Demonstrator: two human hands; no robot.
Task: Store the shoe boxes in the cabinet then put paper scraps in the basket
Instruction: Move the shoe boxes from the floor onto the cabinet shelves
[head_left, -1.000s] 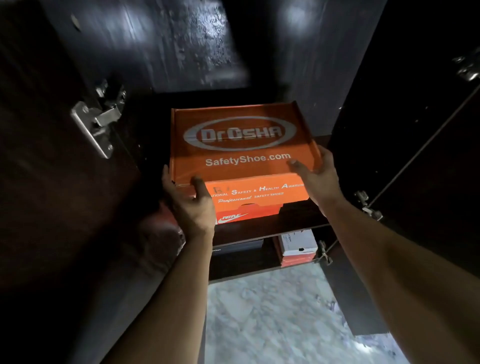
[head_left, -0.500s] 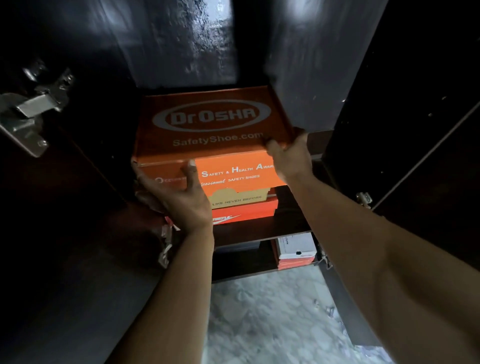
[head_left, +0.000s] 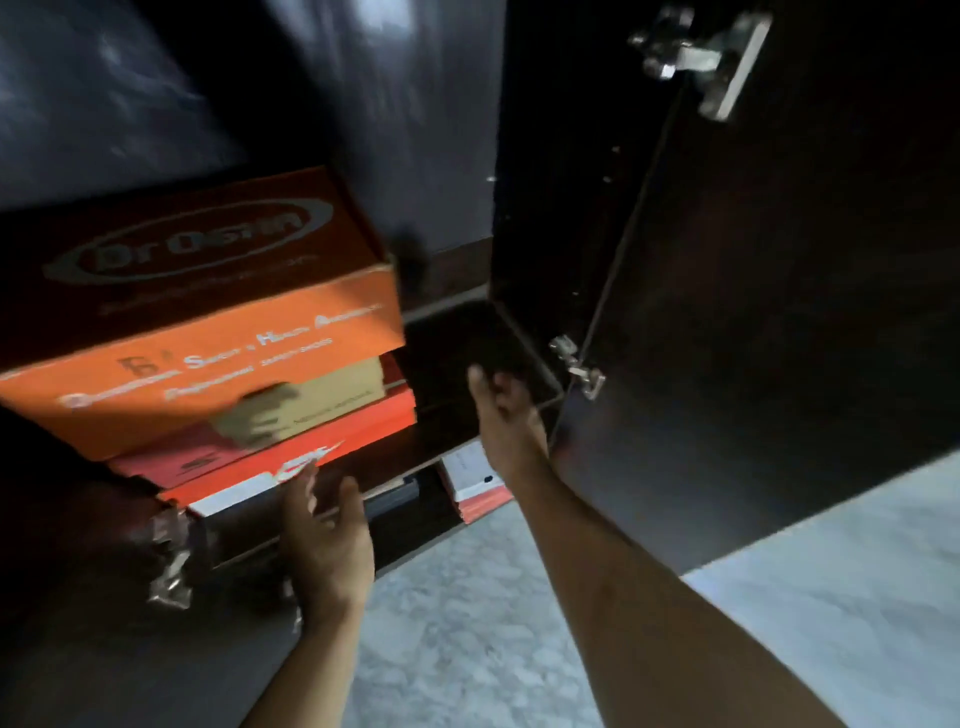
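Both hands are off the boxes. Left hand (head_left: 324, 540) hangs just below the front edge of the cabinet shelf (head_left: 447, 436), fingers spread and relaxed, holding nothing; its fingertips come close to the red shoe box (head_left: 291, 457) at the bottom of the stack, though blur hides whether they touch. Right hand (head_left: 501, 410) is at the right end of the same shelf, beside the stack and apart from it, fingers loosely curled and empty.

Above the left hand, the orange safety-shoe box (head_left: 218, 317) lies on top of the stack, lid up, with a tan box (head_left: 332, 389) sandwiched between it and the red one. It sits on the left part of the shelf, its printed long side facing out over the front edge and its long axis running along the shelf, left to right, with the right end turned slightly back. It overhangs the boxes beneath.

Such a box is probably stiff cardboard, light if empty and moderately heavy with shoes, with a smooth printed skin that could slip. I would take it with flat palms on the two short ends, or under the base, not by the lid.

Below, more boxes (head_left: 475, 486) stand on a lower shelf, and the open cabinet door (head_left: 779, 312) hangs to the right.
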